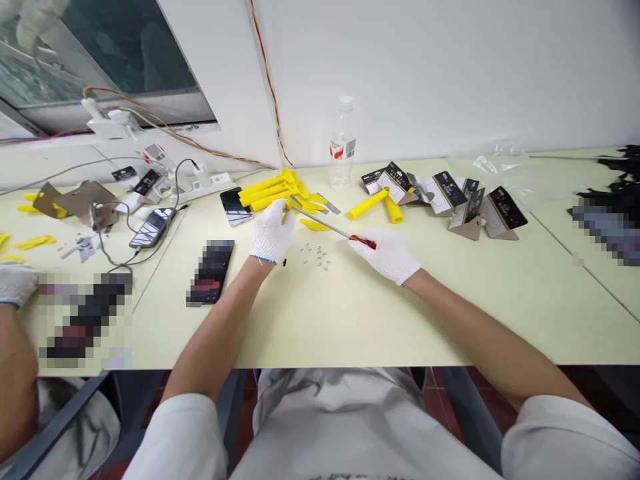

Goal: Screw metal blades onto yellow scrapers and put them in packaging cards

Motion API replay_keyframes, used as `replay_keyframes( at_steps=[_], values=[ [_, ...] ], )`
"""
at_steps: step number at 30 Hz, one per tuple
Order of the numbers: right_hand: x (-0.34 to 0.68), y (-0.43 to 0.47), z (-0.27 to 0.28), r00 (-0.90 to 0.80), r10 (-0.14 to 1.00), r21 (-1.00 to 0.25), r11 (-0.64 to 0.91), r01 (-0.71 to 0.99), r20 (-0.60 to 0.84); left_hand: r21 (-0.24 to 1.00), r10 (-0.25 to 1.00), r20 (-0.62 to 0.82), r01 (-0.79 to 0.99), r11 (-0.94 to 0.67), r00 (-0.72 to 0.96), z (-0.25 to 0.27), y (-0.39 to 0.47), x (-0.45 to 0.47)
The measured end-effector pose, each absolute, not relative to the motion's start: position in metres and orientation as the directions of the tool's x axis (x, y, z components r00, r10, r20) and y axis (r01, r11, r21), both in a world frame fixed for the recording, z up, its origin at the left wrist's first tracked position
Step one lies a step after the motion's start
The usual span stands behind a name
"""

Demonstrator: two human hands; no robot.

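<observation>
My right hand, in a white knit glove, is closed around the red handle of a long screwdriver. The shaft points left, and its tip reaches the fingers of my left hand. That hand, gloved too, pinches a small yellow piece, mostly covered by the fingers. Behind it lies a pile of yellow tubular handles. A flat yellow piece rests under the screwdriver shaft. Several small metal screws or similar bits are scattered on the table between my hands, with a tiny black piece by my left wrist.
Two yellow handles lie near folded cardboard packages. A water bottle stands by the wall. Phones and a power strip with cables are on the left. A co-worker's gloved hand shows at the left edge.
</observation>
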State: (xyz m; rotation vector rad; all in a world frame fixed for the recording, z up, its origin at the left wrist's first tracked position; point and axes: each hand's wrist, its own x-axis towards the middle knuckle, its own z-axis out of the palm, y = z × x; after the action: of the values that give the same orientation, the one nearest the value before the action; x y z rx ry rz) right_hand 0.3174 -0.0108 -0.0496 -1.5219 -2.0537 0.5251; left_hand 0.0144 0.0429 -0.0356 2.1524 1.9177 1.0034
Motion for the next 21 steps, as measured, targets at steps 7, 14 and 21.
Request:
replay_keyframes(
  at_steps=[7,14,21],
  values=[
    [0.318,-0.011,-0.043,-0.238,0.971,-0.779,0.165,0.605,0.021,0.463,0.903,0.43,0.855,-0.232,0.013,-0.036,0.042,0.017],
    [0.319,-0.017,-0.027,-0.305,0.878,-0.89,-0.238,0.388,-0.368,0.412,0.901,0.433,0.885,-0.215,0.017,-0.031,0.04,0.022],
    [0.315,-0.014,-0.037,-0.146,0.977,-0.835,-0.051,0.547,-0.156,0.445,0.894,0.448,0.864,-0.236,0.012,-0.04,0.044,0.015]
  ],
)
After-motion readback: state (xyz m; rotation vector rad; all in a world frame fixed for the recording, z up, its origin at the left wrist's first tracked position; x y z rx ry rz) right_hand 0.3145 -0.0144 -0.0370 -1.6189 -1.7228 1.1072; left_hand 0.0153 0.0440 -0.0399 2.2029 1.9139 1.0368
